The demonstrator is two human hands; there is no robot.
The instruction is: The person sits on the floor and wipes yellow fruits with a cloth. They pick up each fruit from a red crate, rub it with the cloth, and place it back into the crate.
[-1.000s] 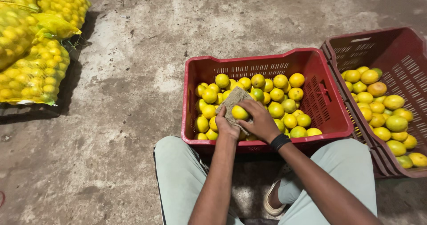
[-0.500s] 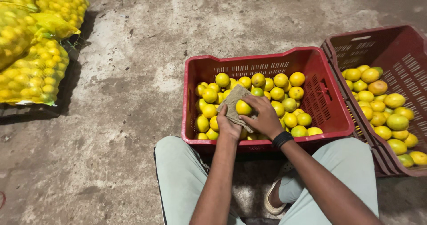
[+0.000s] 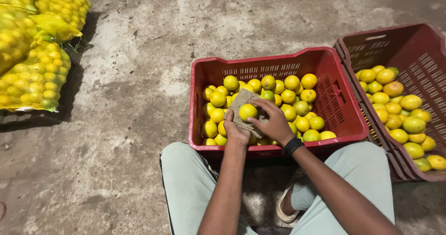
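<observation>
Over the near crate (image 3: 204, 137), the left hand (image 3: 235, 132) cups a burlap cloth (image 3: 242, 100) under a yellow-green fruit (image 3: 247, 112), which the right hand (image 3: 275, 123) grips from its right side, fingers curled around it.

Even, fairly bright light falls from above onto the concrete floor (image 3: 139, 100), which reads sharp at the centre. Soft shadows sit under the near red crate (image 3: 278, 67) and beside the yellow mesh sacks (image 3: 35, 77) at far left. The fruit shows mild sheen, no harsh glare. Straight lines bow slightly toward the edges, and the corners darken a little.
</observation>
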